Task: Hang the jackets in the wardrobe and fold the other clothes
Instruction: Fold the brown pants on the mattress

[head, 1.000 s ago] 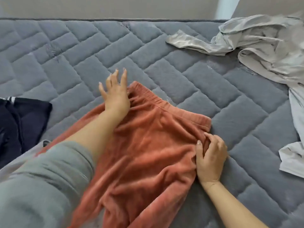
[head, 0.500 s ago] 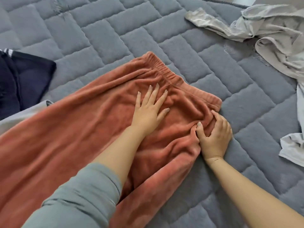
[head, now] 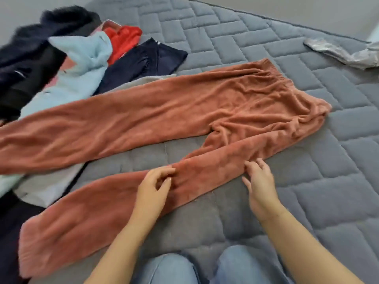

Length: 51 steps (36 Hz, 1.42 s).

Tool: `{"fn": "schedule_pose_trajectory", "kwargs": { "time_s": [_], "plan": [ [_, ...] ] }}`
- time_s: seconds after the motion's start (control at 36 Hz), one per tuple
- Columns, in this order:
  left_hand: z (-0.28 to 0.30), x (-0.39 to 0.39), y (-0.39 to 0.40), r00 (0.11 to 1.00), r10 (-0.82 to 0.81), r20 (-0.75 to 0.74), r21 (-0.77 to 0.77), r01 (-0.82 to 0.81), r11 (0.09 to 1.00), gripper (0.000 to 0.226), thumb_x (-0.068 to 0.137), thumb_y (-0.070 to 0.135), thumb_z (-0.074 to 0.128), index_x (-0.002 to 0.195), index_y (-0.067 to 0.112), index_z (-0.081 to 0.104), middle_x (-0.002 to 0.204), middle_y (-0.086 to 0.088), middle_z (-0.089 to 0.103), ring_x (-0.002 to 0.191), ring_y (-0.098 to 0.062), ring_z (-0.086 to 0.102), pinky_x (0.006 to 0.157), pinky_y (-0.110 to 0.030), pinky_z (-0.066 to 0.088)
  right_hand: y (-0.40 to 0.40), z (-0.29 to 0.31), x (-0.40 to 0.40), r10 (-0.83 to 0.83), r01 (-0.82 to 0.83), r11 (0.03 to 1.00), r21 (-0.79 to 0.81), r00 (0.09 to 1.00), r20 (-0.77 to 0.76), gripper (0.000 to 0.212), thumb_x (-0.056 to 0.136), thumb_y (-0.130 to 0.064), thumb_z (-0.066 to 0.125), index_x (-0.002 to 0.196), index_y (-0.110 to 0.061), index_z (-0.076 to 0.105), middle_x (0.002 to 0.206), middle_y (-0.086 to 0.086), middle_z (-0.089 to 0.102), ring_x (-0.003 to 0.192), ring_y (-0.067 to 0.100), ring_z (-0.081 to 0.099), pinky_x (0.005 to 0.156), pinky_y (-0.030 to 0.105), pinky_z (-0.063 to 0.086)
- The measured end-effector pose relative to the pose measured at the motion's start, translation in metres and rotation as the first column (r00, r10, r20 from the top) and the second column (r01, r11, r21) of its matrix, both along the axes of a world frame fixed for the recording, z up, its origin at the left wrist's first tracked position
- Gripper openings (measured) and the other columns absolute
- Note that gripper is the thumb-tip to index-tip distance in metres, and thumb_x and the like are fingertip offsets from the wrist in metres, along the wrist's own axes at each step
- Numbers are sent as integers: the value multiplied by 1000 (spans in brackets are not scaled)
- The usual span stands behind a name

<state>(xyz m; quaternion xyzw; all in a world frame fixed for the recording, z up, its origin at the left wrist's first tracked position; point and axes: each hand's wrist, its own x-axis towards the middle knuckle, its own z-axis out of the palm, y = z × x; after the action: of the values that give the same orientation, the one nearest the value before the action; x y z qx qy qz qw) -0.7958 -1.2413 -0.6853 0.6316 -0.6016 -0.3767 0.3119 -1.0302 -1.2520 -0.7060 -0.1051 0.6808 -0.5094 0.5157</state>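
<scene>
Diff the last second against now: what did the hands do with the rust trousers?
Both hands left the waistband end and came to the near leg: left hand and right hand now rest on it, fingers loosely curled. The right hand's pinch grip at the waist corner is released. The rust trousers stay flat on the grey mattress, unfolded.

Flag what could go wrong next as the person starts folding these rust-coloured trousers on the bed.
The far leg of the rust trousers overlaps the clothes pile, so folding may drag those garments along. The seat is wrinkled near the waistband; creases could get folded in. Both hands, left hand and right hand, work only the near leg.
</scene>
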Motion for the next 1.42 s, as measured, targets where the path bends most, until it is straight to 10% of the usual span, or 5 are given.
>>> {"fn": "schedule_pose_trajectory", "kwargs": {
  "time_s": [0.25,0.53,0.89,1.14,1.42],
  "plan": [
    [-12,139,145,189,956,-225,625,-725,290,64,89,17,69,145,8,38,135,-8,49,125,-21,47,104,-35,37,45,16,154,96,-296,916,271,817,568,47,93,-20,60,135,-10,43,149,15,38,140,27,35,110,49,32],
    [5,183,105,-130,840,-527,699,-628,342,8,91,24,67,94,23,59,101,5,62,83,-6,60,85,-23,50,53,7,211,142,-266,949,168,838,527,22,95,-14,57,117,-15,53,106,7,63,93,22,61,88,34,46],
    [-30,196,246,-212,852,-479,767,-573,289,29,98,-14,32,121,-29,41,138,-21,40,107,-6,56,102,-14,31,102,28,170,106,-306,920,245,797,595,11,93,-7,54,90,-4,64,75,14,72,63,28,70,55,36,57],
    [19,197,191,456,802,-387,629,-506,591,27,83,17,66,109,11,69,115,-17,68,103,-26,65,97,-39,50,67,40,162,135,-178,982,68,900,414,34,94,-13,59,124,1,55,116,18,67,97,30,68,68,34,56],
    [103,237,164,569,444,-692,79,-552,830,47,91,18,59,137,8,52,123,-7,67,108,-15,67,86,-34,56,70,80,155,62,15,983,-186,913,403,44,84,0,69,124,-10,57,114,9,69,95,20,69,59,28,58]
  ]
}}
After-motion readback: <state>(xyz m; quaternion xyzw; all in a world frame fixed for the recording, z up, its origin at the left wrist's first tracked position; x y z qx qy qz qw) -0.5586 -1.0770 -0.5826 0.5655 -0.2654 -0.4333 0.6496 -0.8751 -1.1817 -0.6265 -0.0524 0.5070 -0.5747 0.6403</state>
